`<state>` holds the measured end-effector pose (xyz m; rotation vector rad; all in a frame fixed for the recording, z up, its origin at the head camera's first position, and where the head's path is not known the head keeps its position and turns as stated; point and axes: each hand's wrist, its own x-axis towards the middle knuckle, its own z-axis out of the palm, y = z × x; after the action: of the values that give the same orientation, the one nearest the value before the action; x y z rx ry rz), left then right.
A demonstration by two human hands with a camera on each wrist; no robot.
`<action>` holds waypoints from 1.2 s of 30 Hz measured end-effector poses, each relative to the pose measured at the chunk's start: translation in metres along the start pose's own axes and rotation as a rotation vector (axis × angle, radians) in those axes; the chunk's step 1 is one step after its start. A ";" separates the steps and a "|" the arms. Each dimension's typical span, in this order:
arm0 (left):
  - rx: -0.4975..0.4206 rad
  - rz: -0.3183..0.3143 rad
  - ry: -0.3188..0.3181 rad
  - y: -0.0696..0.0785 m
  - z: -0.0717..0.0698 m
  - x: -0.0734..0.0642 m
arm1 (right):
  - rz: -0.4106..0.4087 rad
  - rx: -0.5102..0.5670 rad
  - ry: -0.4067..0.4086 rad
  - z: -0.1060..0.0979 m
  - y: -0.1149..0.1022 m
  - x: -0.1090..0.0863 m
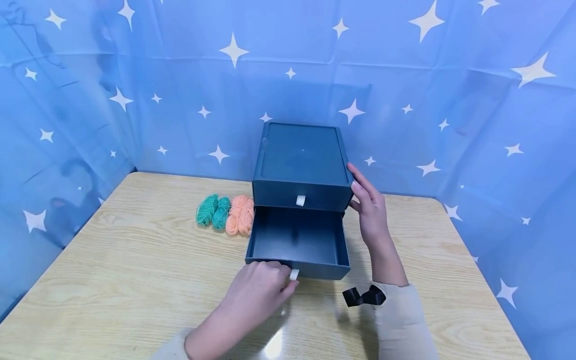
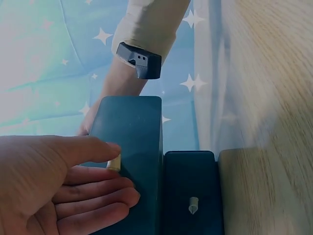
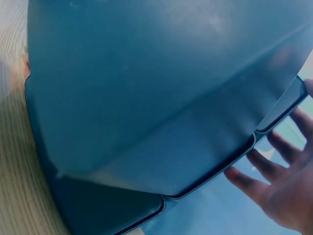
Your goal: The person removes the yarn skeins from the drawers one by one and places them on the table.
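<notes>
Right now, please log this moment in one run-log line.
left hand: pinching white tab; right hand: touching cabinet; middle drawer: open; yarn: beside cabinet

place: screened-off work nook (room type unclear) | signs: starry blue cloth bordering wood-grain table

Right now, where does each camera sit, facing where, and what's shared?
On the head: looks forward and down at the drawer unit; left hand, right hand show.
On the left wrist: faces a white tab; left hand and right sleeve show.
On the right wrist: faces drawer unit; right fingers show.
Head and left wrist share starry cloth.
</notes>
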<state>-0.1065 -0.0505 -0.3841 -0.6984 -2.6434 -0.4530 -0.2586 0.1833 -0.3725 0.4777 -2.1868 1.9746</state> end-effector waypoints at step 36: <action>-0.054 -0.109 0.095 -0.035 0.029 0.055 | 0.006 0.034 -0.009 0.000 0.001 0.000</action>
<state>-0.1769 -0.0464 -0.3937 -0.5360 -2.5966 -0.5763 -0.2593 0.1836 -0.3729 0.4855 -2.1654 2.0200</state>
